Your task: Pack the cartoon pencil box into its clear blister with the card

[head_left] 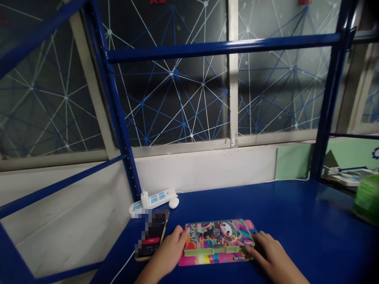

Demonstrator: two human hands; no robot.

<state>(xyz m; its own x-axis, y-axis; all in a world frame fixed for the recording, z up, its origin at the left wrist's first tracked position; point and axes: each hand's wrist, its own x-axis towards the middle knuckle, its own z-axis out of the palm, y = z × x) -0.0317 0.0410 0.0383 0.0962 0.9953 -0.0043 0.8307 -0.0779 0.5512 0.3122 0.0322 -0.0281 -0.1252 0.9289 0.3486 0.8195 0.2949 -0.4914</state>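
Observation:
A colourful pencil box point(219, 233) with "SPORT" lettering, a cartoon face and a pale green front edge lies flat on a bright pink printed card point(192, 260). My left hand point(171, 249) grips the box at its left side, thumb near the corner and the other fingers partly hidden. At the opposite side, my right hand point(268, 249) holds the right end, its thumb at the front edge and its fingers curled by the card's border. The lid appears closed.
Left of the box lies a phone point(154, 232), partly blurred out, with a white cable. Behind it are a white power strip point(160, 198) and a small white rounded object point(174, 202). A green container point(367, 197) stands at the right on the blue table point(308, 221); blue frame posts point(327, 98) rise behind.

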